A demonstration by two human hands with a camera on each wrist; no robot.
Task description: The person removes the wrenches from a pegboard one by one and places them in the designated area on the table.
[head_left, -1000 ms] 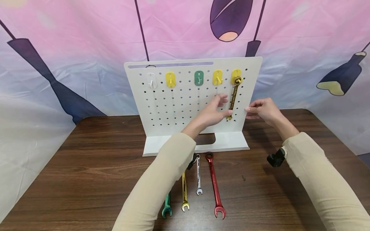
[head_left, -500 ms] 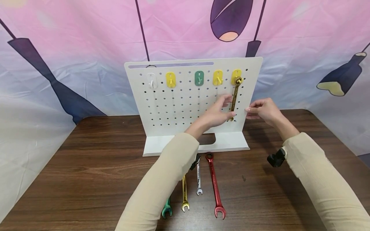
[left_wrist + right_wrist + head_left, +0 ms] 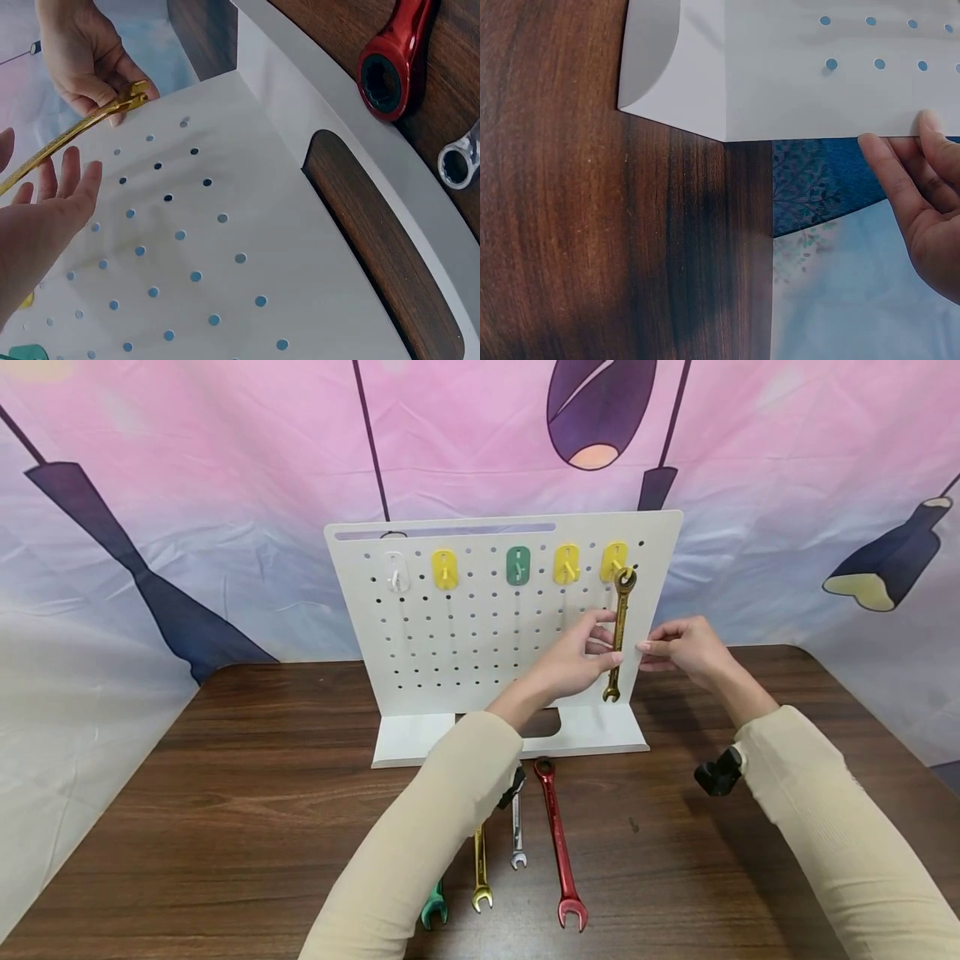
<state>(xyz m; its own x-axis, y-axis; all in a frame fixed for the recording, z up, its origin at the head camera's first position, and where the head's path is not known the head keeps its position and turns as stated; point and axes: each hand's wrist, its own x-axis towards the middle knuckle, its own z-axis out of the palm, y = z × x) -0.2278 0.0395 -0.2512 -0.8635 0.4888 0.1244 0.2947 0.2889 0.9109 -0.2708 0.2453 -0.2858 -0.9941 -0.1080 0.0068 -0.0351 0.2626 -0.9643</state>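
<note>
In the head view, my left hand [image 3: 573,662] pinches a gold combination wrench [image 3: 619,631] between thumb and fingers. The wrench's ring end is up at the tip of the rightmost yellow hook [image 3: 614,560]; whether it still loops over the tip is unclear. Its open end points down, standing out from the white pegboard [image 3: 450,618]. My right hand [image 3: 686,647] pinches the board's right edge with thumb and fingers, as the right wrist view also shows the hand [image 3: 930,180]. The left wrist view has the gold wrench [image 3: 71,133] crossing in front of the left fingers [image 3: 71,176].
White, yellow and green hooks [image 3: 517,566] line the board's upper part. On the wooden table [image 3: 247,793] before it lie a red wrench [image 3: 557,835], a silver wrench [image 3: 517,827], a gold wrench [image 3: 481,868] and a green wrench [image 3: 434,906], partly under the left arm. A printed cloth hangs behind.
My left hand has moved right, taken hold of the gold wrench and drawn it outward from the board to the hook's tip. The right hand keeps its place on the board's edge.
</note>
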